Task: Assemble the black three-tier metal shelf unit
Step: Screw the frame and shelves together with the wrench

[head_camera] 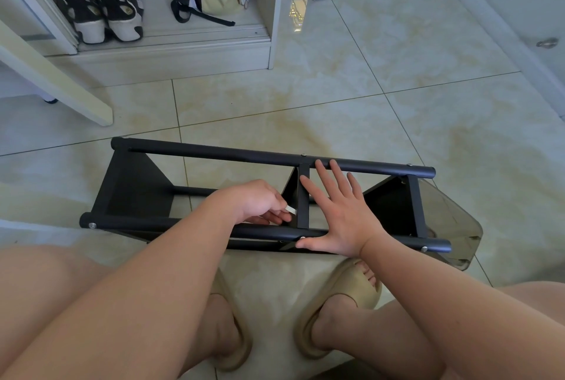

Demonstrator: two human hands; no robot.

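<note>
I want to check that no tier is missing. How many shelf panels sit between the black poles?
3. The left panel sits at the far left, the middle panel beside the right hand, the right panel near the right end. None seems hidden.

black shelf unit (214, 151), cream marbled floor tiles (367, 73), beige slippers (351, 288), black-and-white sneakers (101, 9)

— Where's our black three-tier metal shelf unit (214, 153)?
— On the tiled floor (397, 89) under our hands: left hand (256, 200), small white piece (291, 210) in it, left of the middle tier (303, 196); right hand (342, 217), right.
</note>
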